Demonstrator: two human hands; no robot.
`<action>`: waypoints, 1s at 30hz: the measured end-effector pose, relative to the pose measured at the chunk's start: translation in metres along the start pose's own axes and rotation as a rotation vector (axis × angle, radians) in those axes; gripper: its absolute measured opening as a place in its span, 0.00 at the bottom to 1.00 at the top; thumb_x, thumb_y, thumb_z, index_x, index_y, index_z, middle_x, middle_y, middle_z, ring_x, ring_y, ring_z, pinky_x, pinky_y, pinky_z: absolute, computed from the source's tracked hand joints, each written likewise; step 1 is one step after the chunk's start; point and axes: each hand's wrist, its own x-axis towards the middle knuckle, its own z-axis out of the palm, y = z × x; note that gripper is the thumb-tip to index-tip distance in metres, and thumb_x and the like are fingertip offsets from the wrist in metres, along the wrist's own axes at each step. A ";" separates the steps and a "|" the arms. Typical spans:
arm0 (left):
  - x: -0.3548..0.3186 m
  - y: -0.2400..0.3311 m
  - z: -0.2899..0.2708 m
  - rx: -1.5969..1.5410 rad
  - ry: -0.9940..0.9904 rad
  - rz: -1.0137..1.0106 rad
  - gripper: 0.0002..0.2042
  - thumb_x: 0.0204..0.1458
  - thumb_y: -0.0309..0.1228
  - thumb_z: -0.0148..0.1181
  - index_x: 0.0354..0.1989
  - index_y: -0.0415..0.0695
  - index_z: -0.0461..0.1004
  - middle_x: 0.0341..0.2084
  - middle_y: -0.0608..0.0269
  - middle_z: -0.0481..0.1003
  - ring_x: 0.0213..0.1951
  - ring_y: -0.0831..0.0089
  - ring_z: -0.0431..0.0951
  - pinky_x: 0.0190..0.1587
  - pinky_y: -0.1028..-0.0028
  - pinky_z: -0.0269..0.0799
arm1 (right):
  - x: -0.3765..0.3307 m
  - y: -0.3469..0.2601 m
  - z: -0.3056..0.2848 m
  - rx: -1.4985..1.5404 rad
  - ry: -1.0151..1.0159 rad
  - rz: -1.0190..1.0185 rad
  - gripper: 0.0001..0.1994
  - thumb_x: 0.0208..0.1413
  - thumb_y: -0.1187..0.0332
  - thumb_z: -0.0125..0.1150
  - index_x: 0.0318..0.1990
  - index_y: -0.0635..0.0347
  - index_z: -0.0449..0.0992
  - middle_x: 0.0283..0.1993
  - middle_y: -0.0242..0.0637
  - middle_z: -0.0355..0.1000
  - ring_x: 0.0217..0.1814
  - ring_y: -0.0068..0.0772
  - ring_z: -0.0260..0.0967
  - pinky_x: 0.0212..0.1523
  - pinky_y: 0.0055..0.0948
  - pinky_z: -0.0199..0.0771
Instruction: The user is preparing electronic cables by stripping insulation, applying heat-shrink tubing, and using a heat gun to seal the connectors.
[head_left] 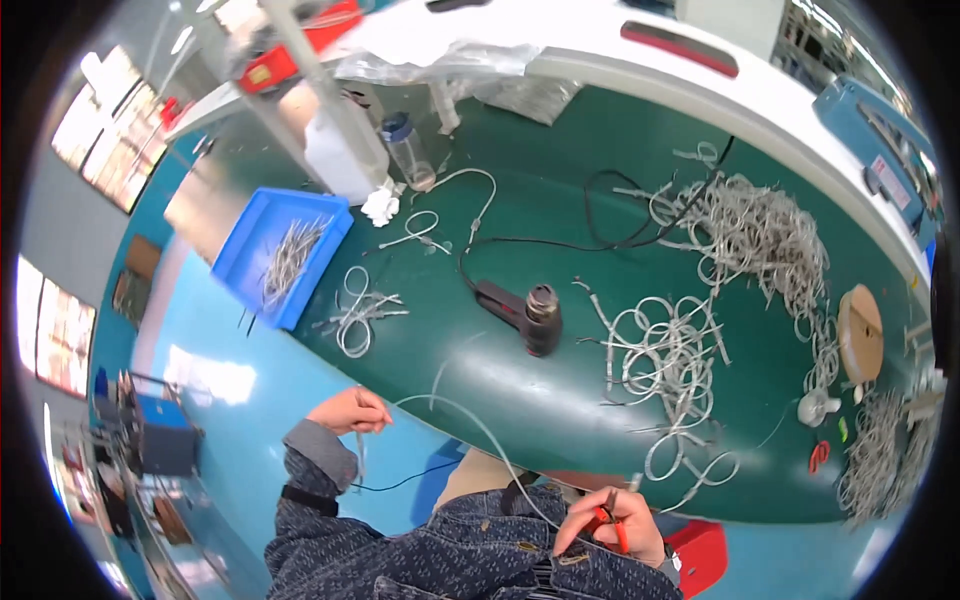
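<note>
My right hand (608, 525) sits low against my patterned jacket, fingers clenched on a red-handled cutter (615, 528). A thin pale cable (480, 432) runs from there up and leftward to my left hand (350, 410), whose fingers pinch its other end, wrist bent, just off the near edge of the green desk (500, 390). Beyond, a black heat gun (528, 312) lies mid-desk with its cord trailing back. Loose grey cable loops (668, 365) lie right of it; a big tangled pile (755, 235) farther back. A blue bin (285, 255) of cut pieces sits far left.
</note>
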 end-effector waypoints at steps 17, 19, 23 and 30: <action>0.053 0.038 -0.019 0.109 -0.386 0.136 0.06 0.49 0.22 0.55 0.29 0.36 0.80 0.39 0.50 0.76 0.18 0.85 0.61 0.19 0.82 0.53 | 0.154 0.138 -0.033 -0.406 0.146 -0.024 0.19 0.54 0.81 0.54 0.55 0.64 0.66 0.39 0.42 0.74 0.41 0.31 0.73 0.43 0.28 0.73; 0.059 0.021 -0.007 0.143 -0.404 0.236 0.05 0.47 0.22 0.56 0.28 0.37 0.80 0.41 0.45 0.76 0.16 0.86 0.61 0.18 0.82 0.53 | 0.156 0.160 -0.044 -0.463 0.101 -0.072 0.19 0.54 0.81 0.55 0.55 0.63 0.66 0.38 0.41 0.74 0.41 0.30 0.73 0.42 0.27 0.74; 0.072 -0.029 0.005 0.201 -0.475 0.434 0.05 0.47 0.20 0.56 0.27 0.36 0.80 0.43 0.45 0.75 0.16 0.86 0.62 0.18 0.81 0.54 | 0.144 0.204 -0.053 -0.634 0.012 -0.138 0.19 0.51 0.80 0.59 0.52 0.65 0.68 0.37 0.47 0.75 0.40 0.35 0.74 0.42 0.27 0.72; 0.042 -0.091 0.017 0.242 -0.461 0.559 0.06 0.50 0.20 0.54 0.29 0.37 0.79 0.41 0.50 0.76 0.20 0.85 0.68 0.21 0.81 0.60 | 0.108 0.274 -0.025 -0.491 0.051 -0.173 0.19 0.51 0.81 0.57 0.52 0.66 0.66 0.36 0.47 0.75 0.37 0.37 0.74 0.41 0.31 0.73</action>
